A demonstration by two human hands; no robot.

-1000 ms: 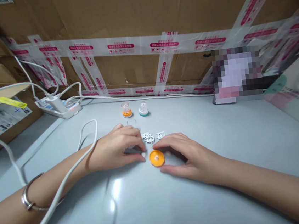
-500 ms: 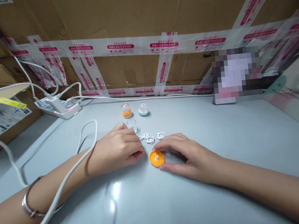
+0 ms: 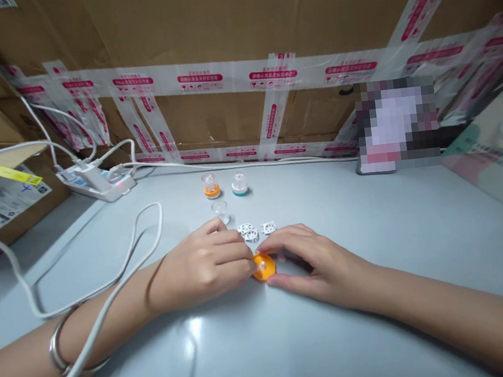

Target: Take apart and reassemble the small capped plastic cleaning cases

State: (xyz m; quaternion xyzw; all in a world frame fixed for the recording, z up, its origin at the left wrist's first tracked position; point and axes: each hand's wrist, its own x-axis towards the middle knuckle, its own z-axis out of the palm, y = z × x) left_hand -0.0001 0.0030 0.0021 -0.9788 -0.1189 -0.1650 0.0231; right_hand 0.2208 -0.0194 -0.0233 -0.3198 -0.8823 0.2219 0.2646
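An orange round disc point(image 3: 265, 268) with a small pale peg at its centre lies on the table. My right hand point(image 3: 319, 260) grips it by the rim between thumb and fingers. My left hand point(image 3: 214, 259) is closed, its fingertips over the disc's left side; whatever they pinch is hidden. Just beyond the disc lie several white spoked plastic pieces point(image 3: 251, 235), one of them point(image 3: 269, 228) apart to the right. A clear plastic cup-like cover point(image 3: 220, 210) stands behind my left hand.
Farther back stand two clear-topped pieces, one with an orange base point(image 3: 211, 190), one with a green base point(image 3: 240, 188). A white cable point(image 3: 107, 314) crosses over my left forearm. A power strip point(image 3: 108, 188), a blurred-out upright object point(image 3: 392, 132) and taped cardboard point(image 3: 208, 118) border the table.
My left hand has moved right, bringing its fingertips from beside the orange disc to over its left side. My right hand keeps its grip on the disc.
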